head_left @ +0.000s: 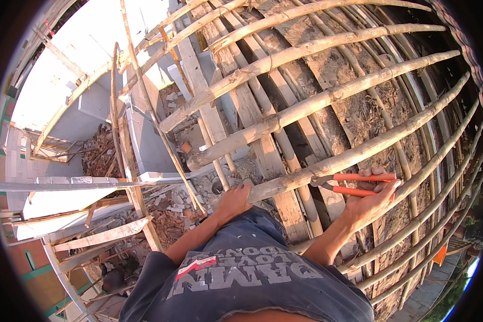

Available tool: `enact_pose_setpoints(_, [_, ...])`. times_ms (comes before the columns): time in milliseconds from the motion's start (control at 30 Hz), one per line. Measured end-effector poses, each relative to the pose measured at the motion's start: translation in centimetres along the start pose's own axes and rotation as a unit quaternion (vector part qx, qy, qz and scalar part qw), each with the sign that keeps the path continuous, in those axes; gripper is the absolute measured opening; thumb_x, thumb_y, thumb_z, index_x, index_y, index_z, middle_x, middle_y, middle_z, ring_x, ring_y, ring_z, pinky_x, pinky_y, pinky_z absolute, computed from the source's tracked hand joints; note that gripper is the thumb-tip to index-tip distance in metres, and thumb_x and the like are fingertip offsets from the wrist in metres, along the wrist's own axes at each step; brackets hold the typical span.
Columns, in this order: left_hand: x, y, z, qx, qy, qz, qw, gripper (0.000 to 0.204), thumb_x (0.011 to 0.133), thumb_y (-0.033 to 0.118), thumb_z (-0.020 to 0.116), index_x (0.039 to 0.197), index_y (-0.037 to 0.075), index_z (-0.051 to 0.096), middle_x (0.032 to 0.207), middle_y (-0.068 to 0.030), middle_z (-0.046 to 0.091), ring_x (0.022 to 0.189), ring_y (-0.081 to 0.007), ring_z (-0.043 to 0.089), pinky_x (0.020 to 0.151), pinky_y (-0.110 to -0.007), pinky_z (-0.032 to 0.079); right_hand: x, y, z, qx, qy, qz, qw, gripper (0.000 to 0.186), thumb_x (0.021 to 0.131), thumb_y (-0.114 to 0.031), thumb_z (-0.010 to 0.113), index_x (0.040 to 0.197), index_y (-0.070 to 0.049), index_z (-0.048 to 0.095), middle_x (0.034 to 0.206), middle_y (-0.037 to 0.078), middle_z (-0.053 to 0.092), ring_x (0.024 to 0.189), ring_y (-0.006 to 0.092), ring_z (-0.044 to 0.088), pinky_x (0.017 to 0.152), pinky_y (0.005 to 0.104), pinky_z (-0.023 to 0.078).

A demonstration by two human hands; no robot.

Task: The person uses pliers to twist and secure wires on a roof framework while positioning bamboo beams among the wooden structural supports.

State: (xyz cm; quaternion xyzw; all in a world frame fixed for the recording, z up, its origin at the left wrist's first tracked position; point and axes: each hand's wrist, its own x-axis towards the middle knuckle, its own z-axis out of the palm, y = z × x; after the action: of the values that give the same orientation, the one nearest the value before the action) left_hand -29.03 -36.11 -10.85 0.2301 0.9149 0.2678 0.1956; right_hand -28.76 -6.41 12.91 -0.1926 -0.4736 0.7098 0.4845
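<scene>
My right hand (369, 196) grips a pair of pincers (354, 177) by its orange handles, which stand apart. The dark jaws lie against a long wooden pole (284, 182); whether they bite on anything is too small to tell. My left hand (235, 197) is closed over the near-left end of that same pole, its fingertips partly hidden. Under the pole run weathered planks (292, 212) and thinner poles, crossing it.
More round poles (306, 111) lie in rows beyond and to the right. On the left the ground drops to rubble (172, 206) beside pale block walls (145, 134). Upright sticks (145, 96) and a slanted board (102, 234) stand near that edge.
</scene>
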Motion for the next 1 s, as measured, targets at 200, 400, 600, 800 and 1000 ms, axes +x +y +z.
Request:
enact_pose_setpoints(200, [0.5,-1.3,0.0,-0.006,-0.047,0.014,0.999,0.066,0.076,0.035,0.086,0.122,0.001,0.052,0.111,-0.022,0.067,0.105,-0.046,0.067,0.092,-0.051,0.055,3.4,6.6,11.4,0.1,-0.022,0.011,0.995,0.04,0.11,-0.031,0.053,0.085,0.0,0.056,0.093,0.016,0.067,0.081,0.0276,0.068,0.072,0.0419,0.059])
enact_pose_setpoints(400, [1.0,-1.9,-0.5,-0.021,-0.05,0.06,0.997,0.065,0.081,0.036,0.082,0.123,0.001,0.047,0.114,-0.0252,0.065,0.106,-0.045,0.066,0.086,-0.053,0.057,6.1,17.3,20.3,0.02,-0.066,0.002,0.998,0.05,0.109,-0.046,0.048,0.108,0.004,0.048,0.069,0.016,0.061,0.049,0.0269,0.062,0.056,0.0353,0.056])
enact_pose_setpoints(600, [0.9,-2.5,0.0,-0.041,-0.049,0.053,0.997,0.063,0.078,0.03,0.083,0.124,0.002,0.049,0.112,-0.0226,0.066,0.108,-0.0433,0.067,0.087,-0.053,0.056,6.3,26.1,24.5,-0.086,-0.076,-0.026,0.993,0.044,0.11,-0.041,0.046,0.105,0.003,0.046,0.084,0.015,0.051,0.041,0.0173,0.046,0.045,0.0297,0.048])
enact_pose_setpoints(800, [1.2,-2.8,-0.7,-0.068,-0.071,0.042,0.994,0.058,0.078,0.024,0.081,0.122,0.004,0.049,0.111,-0.0209,0.065,0.107,-0.0419,0.068,0.086,-0.053,0.056,6.2,28.2,26.1,-0.074,-0.137,0.001,0.988,0.04,0.111,-0.036,0.046,0.109,0.004,0.05,0.084,0.014,0.051,0.053,0.0171,0.052,0.052,0.0278,0.048])
enact_pose_setpoints(1000, [2.1,-3.4,-0.6,-0.073,-0.102,0.05,0.991,0.054,0.079,0.02,0.077,0.122,0.005,0.05,0.112,-0.02,0.065,0.106,-0.0416,0.068,0.086,-0.052,0.056,6.0,31.9,26.8,-0.155,-0.084,-0.135,0.975,0.052,0.109,-0.039,0.049,0.132,0.008,0.05,0.136,0.028,0.043,0.129,0.0323,0.044,0.109,0.0423,0.035])
